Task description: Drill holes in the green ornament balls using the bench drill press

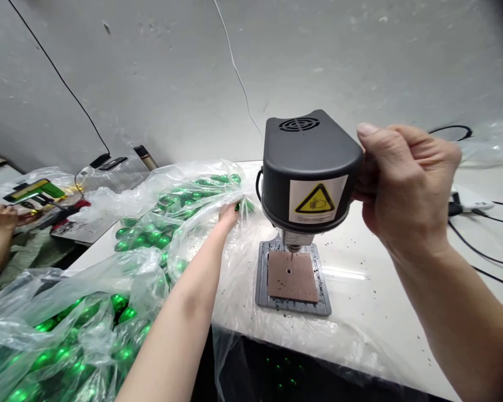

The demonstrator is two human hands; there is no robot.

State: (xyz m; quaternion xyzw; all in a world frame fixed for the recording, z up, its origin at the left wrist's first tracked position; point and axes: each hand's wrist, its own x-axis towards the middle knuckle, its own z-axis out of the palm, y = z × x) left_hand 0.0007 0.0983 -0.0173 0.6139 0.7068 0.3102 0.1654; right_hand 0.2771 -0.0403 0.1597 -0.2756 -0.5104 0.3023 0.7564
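My right hand (pixel 413 173) is closed at the right side of a small black bench drill press (pixel 312 159); the part inside my fingers is hidden. Below its housing, the drill bit (pixel 292 256) points down over a brown square board (pixel 295 287) with a small dark hole. That board rests on the grey slotted base (pixel 324 304). My left hand (pixel 228 215) reaches to a clear plastic bag (pixel 201 223) of shiny green balls (pixel 153 234). Green shows right against its fingers, which are mostly hidden, so I cannot tell their grip.
Another bag with green balls (pixel 62 354) lies at front left. Dark shavings dot the white table (pixel 373 329). Cables (pixel 486 254) run along the right. At far left, another person's hand (pixel 2 216) is near a green-and-black machine (pixel 36 192). A grey wall (pixel 151 84) stands behind.
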